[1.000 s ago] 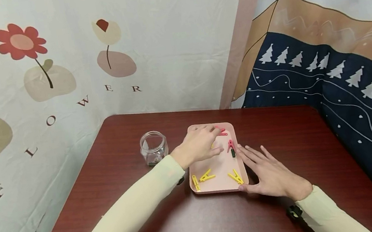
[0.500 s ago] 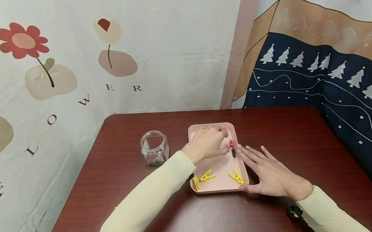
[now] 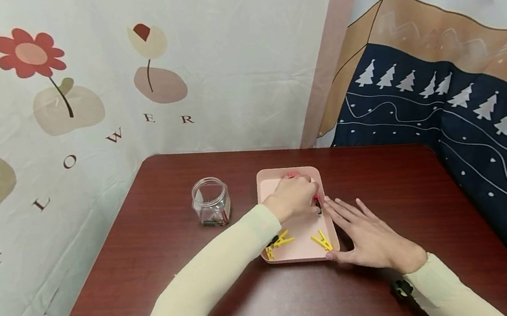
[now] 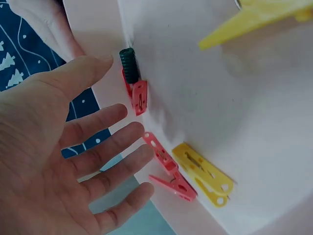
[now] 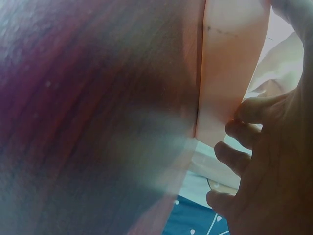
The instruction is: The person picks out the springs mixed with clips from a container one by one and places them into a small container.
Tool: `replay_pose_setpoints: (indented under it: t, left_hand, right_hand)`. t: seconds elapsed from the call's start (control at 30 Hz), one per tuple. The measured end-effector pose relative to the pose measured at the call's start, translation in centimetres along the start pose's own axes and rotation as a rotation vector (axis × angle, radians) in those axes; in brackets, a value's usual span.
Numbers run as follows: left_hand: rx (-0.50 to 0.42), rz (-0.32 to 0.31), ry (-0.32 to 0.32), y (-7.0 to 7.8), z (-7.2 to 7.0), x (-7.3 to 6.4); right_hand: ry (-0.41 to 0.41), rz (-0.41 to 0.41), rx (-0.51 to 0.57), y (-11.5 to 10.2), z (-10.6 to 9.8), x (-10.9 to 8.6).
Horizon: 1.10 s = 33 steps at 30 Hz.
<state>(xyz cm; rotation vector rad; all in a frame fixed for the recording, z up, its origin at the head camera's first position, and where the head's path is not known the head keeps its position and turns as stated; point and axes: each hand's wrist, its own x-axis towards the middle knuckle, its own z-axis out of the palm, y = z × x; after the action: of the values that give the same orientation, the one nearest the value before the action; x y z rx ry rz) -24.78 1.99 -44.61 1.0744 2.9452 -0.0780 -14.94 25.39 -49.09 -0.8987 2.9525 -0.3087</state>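
Observation:
My left hand [image 3: 294,196] is over the right side of the pink tray [image 3: 291,225], its thumb and fingers apart with nothing held. In the left wrist view, the nearest things to its fingertips are a dark green ridged cylinder [image 4: 129,65] and a red clothespin [image 4: 140,97] touching it. Another red clothespin [image 4: 171,169] lies beside a yellow clothespin [image 4: 203,174]. Closer to me in the tray lie more yellow clothespins [image 3: 321,241], one partly covered by the left wrist. My right hand [image 3: 374,235], fingers spread, touches the tray's right rim.
Left of the tray stands an open clear jar [image 3: 211,203] with small dark green and red pieces at its bottom. Both jar and tray are on a dark red-brown table [image 3: 159,245]. Printed cloth [image 3: 241,63] hangs behind the table.
My left hand has moved right and slightly nearer across the tray, from the far red clothespins to the one by the green cylinder. The right hand stays at the rim.

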Motion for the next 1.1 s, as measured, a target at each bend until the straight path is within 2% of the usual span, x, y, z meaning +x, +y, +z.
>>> replay_pose_setpoints:
  t: [0.43,1.1]
  left_hand:
    - [0.008,-0.029,-0.039,1.2,0.5,0.7]
    - [-0.004,-0.047,-0.089,1.4,0.8,1.1]
  right_hand:
    - [0.006,-0.002,0.003,-0.1,0.0,0.0]
    - [0.008,-0.003,0.000,-0.2,0.0,0.1]
